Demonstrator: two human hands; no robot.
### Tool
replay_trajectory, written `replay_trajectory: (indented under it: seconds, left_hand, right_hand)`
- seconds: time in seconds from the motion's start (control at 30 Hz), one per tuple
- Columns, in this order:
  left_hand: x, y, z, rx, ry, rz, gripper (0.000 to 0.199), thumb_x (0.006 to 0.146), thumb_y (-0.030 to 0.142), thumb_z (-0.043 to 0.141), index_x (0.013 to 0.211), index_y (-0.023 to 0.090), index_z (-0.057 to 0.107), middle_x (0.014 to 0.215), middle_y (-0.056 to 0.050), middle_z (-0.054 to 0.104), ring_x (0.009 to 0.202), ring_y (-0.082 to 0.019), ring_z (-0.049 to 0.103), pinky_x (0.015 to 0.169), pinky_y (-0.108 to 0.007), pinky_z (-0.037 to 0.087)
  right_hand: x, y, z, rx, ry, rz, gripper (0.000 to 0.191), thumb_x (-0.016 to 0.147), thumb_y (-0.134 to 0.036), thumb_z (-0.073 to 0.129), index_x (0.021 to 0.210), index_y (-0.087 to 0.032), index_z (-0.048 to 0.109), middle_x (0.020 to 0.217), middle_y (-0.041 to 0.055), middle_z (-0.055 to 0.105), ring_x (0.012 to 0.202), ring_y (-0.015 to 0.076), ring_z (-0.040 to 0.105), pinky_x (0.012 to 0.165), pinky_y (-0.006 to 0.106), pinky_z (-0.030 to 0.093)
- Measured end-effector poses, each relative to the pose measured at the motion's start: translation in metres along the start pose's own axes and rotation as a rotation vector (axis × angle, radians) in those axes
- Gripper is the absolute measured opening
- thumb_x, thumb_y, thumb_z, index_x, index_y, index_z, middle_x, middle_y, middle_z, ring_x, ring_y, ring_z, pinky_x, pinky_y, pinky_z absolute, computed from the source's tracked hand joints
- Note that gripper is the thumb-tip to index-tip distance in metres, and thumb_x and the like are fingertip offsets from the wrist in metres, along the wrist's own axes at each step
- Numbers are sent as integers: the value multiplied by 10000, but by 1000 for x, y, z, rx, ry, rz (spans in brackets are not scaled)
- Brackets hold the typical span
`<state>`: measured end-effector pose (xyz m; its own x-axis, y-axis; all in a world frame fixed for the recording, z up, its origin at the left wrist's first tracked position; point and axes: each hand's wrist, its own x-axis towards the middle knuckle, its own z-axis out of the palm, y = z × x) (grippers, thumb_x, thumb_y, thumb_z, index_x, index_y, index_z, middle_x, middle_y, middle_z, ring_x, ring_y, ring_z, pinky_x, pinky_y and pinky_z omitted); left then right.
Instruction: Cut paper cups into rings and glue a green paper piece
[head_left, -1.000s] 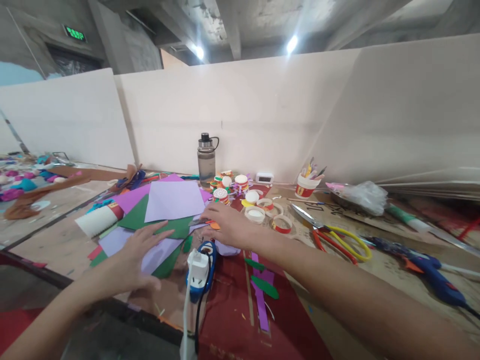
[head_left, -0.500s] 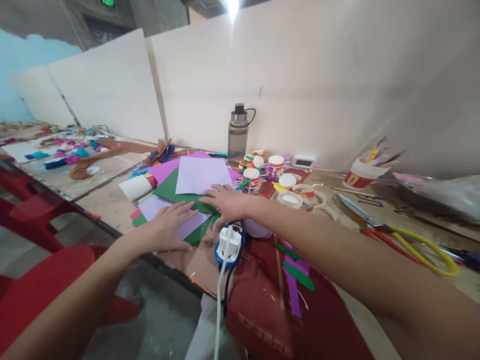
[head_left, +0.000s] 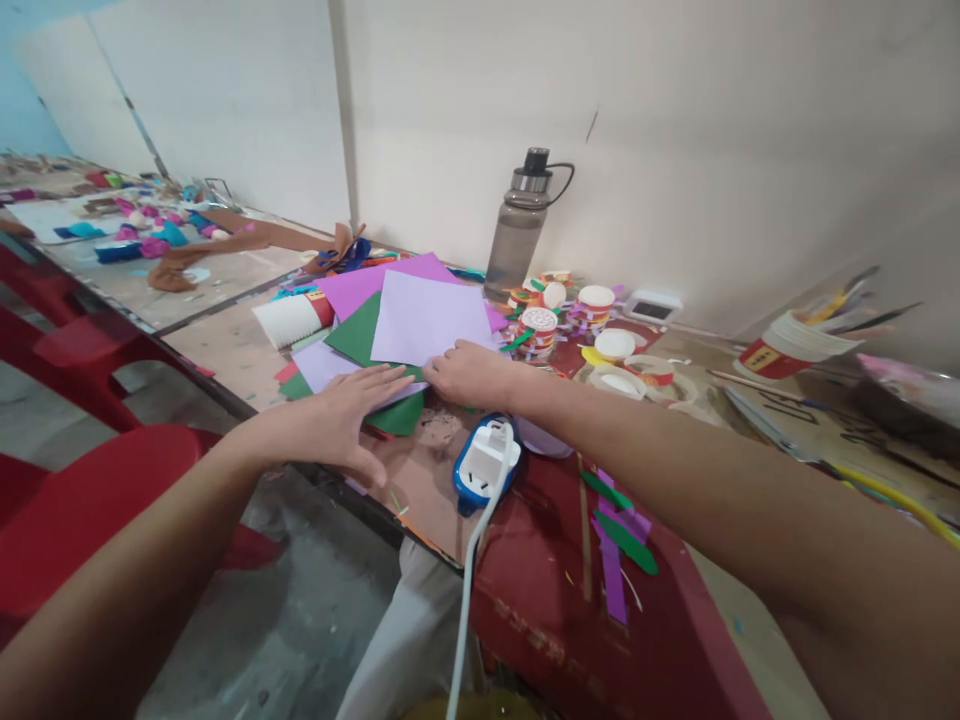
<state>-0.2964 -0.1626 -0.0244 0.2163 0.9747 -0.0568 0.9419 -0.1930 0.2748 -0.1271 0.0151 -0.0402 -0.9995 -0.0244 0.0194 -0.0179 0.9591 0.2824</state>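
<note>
Overlapping sheets of coloured paper lie on the table, with a lilac sheet (head_left: 431, 318) on top, a green sheet (head_left: 358, 330) partly under it and a purple sheet (head_left: 420, 272) behind. My left hand (head_left: 337, 415) rests over the near left edge of the pile, its fingers stretched out and thumb apart. At the pile's near right side, my right hand (head_left: 471, 376) has its fingers bent and closed at the corner of the green sheet; its fingertips are partly hidden. Another lilac sheet (head_left: 319, 365) shows beyond my left fingers.
A blue-and-white power strip (head_left: 480, 470) with a white cable stands nearest my right forearm. Behind are a water bottle (head_left: 517, 235), decorated paper cups (head_left: 538, 332) and rolls of tape (head_left: 664, 380). A cup of brushes (head_left: 787, 345) and scissors (head_left: 772, 425) are right; a red stool (head_left: 112, 490) is left.
My right hand's fingers have gone from spread over the papers to bent and closed at their edge. My left hand stays open by the pile. The camera view has tilted downward.
</note>
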Motion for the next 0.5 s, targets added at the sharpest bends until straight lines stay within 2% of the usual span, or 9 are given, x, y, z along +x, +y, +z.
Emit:
replay_trajectory:
  seconds: [0.07, 0.13, 0.2, 0.27, 0.33, 0.4, 0.43, 0.5]
  left_hand:
    - [-2, -1, -5, -9, 31, -11, 1096, 592, 608, 760, 1509, 231, 293, 1569, -121, 299, 1436, -336, 265, 1163, -445, 222]
    - [1, -3, -15, -16, 149, -71, 933, 648, 518, 748, 1459, 234, 383, 1506, -107, 410, 1386, -330, 358, 1141, -444, 273]
    - [6, -5, -27, -25, 365, -166, 669, 718, 412, 701, 1338, 238, 518, 1368, -84, 553, 1288, -321, 472, 1097, -449, 337]
    - [11, -6, -39, -22, 620, -246, 475, 760, 358, 662, 1215, 244, 591, 1247, -61, 617, 1203, -301, 529, 1032, -427, 401]
    - [12, -5, -46, 5, 871, -305, 397, 776, 377, 663, 1141, 231, 604, 1195, -53, 613, 1151, -268, 535, 942, -381, 446]
    - [10, -2, -45, 42, 1033, -369, 334, 802, 436, 644, 1040, 204, 609, 1092, -43, 616, 1052, -222, 553, 847, -339, 453]
    - [8, 0, -41, 55, 1057, -405, 306, 824, 467, 615, 960, 193, 610, 999, -33, 620, 970, -196, 566, 804, -325, 447]
    - [3, 3, -29, 60, 995, -474, 339, 859, 519, 544, 767, 195, 581, 766, -11, 593, 794, -171, 578, 735, -311, 435]
  right_hand:
    - [3, 1, -4, 34, -23, 72, 263, 955, -174, 408, 1097, -101, 617, 996, 174, 703, 917, 246, 669, 781, 335, 428]
    - [5, 4, -10, 89, -31, 187, 276, 955, -216, 420, 1111, -115, 624, 1001, 173, 708, 924, 247, 669, 771, 319, 435]
    - [6, 9, -16, 142, -21, 300, 298, 954, -252, 423, 1126, -127, 631, 1023, 171, 707, 942, 251, 664, 771, 309, 437]
    - [8, 14, -21, 186, 2, 389, 318, 954, -264, 410, 1136, -136, 637, 1048, 168, 704, 948, 255, 661, 757, 302, 438]
    - [8, 19, -23, 226, 30, 457, 327, 951, -266, 405, 1140, -140, 641, 1066, 164, 701, 943, 255, 662, 740, 297, 437]
    - [9, 22, -23, 266, 47, 502, 325, 946, -256, 406, 1137, -139, 641, 1076, 161, 698, 942, 250, 661, 738, 290, 436]
    - [9, 24, -22, 283, 50, 519, 322, 943, -246, 406, 1134, -136, 641, 1080, 161, 697, 944, 246, 660, 743, 285, 436]
    - [9, 26, -21, 306, 62, 546, 322, 938, -232, 403, 1127, -131, 642, 1084, 162, 697, 950, 241, 658, 749, 278, 436]
